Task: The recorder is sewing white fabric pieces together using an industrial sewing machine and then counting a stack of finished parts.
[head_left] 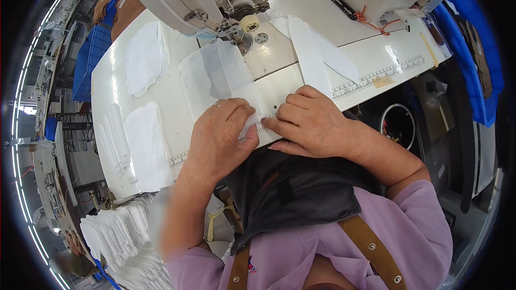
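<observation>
A translucent white fabric piece [242, 78] with a greyish patch lies on the sewing table, its far end by the presser foot of the sewing machine [236, 27]. My left hand [223, 134] is closed on its near edge, where a bit of white cloth shows between thumb and fingers. Just to the right, my right hand [309, 123] rests at the table's front edge. Its index fingertip reaches the fabric's near right corner, the other fingers are bent, and the thumb stands apart below. I see nothing in its grasp.
White cloth pieces [145, 59] lie on the left, with another stack [148, 145] nearer. Folded white pieces [312, 53] sit right of the needle area. Black snips [341, 4] with an orange cord lie far right. Stacked white pieces [118, 236] stand below left, blue crates [92, 62] beyond.
</observation>
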Motion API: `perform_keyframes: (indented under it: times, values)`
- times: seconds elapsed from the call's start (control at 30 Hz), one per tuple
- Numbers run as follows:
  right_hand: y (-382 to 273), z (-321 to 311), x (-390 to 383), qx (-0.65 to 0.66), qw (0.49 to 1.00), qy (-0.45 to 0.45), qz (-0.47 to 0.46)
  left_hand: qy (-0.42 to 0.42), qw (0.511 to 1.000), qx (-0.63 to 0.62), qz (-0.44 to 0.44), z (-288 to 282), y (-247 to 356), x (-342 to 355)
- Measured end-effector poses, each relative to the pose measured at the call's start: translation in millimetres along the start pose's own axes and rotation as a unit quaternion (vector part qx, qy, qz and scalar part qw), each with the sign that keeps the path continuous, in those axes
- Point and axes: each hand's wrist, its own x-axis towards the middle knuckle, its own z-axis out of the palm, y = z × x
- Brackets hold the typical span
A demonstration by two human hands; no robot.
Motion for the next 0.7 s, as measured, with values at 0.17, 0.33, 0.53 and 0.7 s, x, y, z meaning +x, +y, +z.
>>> perform_keyframes:
  times: [0.17,0.33,0.53,0.7]
  values:
    - [1.8,-0.4,-1.0,-0.004,1.0,-0.006,-0.001,-0.032,0.996,0.08,-0.013,3.8,10.0,3.9]
    - [1.1,0.9,-0.4,-0.001,1.0,0.001,-0.007,0.04,0.998,0.034,-0.019,3.0,-2.1,2.8]
    - [2.6,0.9,-1.5,0.002,1.0,-0.001,-0.008,0.069,0.992,0.091,0.049,1.1,3.8,7.7]
    - [2.9,3.1,-2.3,-0.001,1.0,-0.003,-0.004,0.052,0.994,0.087,0.043,10.6,2.0,2.4]
